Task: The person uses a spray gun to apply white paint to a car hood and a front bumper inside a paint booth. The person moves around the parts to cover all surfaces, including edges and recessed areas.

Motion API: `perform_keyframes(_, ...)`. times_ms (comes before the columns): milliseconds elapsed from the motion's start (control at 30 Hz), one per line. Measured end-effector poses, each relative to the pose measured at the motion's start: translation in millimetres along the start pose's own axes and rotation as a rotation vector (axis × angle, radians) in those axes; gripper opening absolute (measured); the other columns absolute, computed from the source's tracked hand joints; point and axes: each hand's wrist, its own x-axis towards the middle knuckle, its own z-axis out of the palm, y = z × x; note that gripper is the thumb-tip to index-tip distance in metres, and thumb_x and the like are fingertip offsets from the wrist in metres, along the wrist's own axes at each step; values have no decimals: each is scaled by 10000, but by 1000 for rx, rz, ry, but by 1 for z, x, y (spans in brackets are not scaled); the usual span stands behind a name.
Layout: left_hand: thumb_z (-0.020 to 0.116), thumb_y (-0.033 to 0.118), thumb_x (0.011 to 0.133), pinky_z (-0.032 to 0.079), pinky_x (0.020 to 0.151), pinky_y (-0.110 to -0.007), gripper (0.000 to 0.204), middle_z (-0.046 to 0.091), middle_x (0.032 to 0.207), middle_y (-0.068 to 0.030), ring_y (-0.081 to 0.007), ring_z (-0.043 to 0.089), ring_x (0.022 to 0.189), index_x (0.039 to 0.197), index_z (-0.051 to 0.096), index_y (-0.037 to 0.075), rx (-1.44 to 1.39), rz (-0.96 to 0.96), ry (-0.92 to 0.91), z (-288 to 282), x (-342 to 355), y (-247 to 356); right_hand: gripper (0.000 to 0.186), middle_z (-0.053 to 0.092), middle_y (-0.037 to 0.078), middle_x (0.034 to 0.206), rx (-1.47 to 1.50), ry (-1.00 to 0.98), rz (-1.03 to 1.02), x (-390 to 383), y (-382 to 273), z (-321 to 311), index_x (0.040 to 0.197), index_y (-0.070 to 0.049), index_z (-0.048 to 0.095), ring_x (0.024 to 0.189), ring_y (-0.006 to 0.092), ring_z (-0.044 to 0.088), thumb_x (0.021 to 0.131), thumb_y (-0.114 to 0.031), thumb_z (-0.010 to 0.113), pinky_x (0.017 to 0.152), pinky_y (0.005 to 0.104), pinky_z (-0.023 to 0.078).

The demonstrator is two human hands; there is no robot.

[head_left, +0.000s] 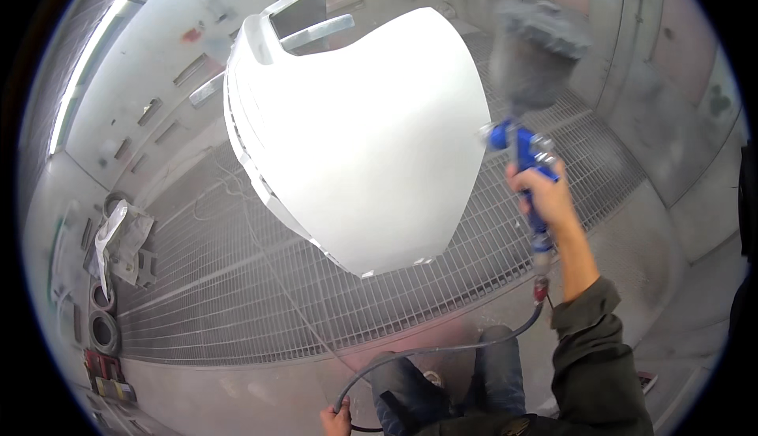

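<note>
My right hand [550, 197] is wrapped round the grip of a blue spray gun [523, 145], with a grey, paint-stained cup [537, 57] on top. The gun's nozzle points left at the right edge of a large white car body panel [371, 128], apparently a bumper, which is held up above the floor. A small gap shows between nozzle and panel. From a red coupling under the grip, a dark air hose [442, 349] curves down and left. Low in the picture, my left hand [337, 420] closes round that hose, away from the panel.
Metal floor grating [221, 294] runs beneath the panel, and a thin line trails across it. Tyres [104, 332] and crumpled sheeting [122, 234] lie along the left side. Grey booth walls [687, 136] stand at the right; a light tube [91, 49] is at upper left.
</note>
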Motion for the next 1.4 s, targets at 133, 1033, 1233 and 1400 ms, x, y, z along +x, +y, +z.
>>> perform_keyframes(133, 567, 291, 907, 271, 453, -315, 354, 392, 521, 32, -100, 372, 502, 643, 535, 58, -14, 105, 3, 50, 9, -5, 153, 506, -2, 645, -103, 251, -178, 17, 32, -60, 872, -45, 576, 493, 63, 443, 731, -99, 547, 392, 210, 368)
perform_keyframes(1033, 588, 249, 935, 210, 348, -255, 409, 322, 466, 56, -65, 297, 360, 598, 386, 137, -630, -31, 303, 90, 24, -155, 218, 589, 30, 705, 93, -532, -154, -103, 155, 68, 938, -11, 617, 514, 81, 520, 745, -111, 601, 417, 227, 432)
perform_keyframes(1233, 617, 252, 924, 220, 360, -251, 433, 372, 462, 38, -68, 330, 370, 561, 422, 119, -425, 13, 200, 108, 27, -152, 138, 558, 27, 628, 83, -57, -214, -51, 172, -41, 787, -10, 601, 477, 83, 487, 692, -107, 574, 379, 224, 385)
perform_keyframes(1400, 626, 259, 919, 219, 361, -249, 447, 377, 465, 38, -66, 341, 377, 553, 408, 122, -324, 56, 161, 128, 27, -131, 195, 482, 5, 618, -50, 264, -222, -28, 189, -92, 935, -40, 592, 479, 77, 441, 773, -125, 527, 385, 233, 371)
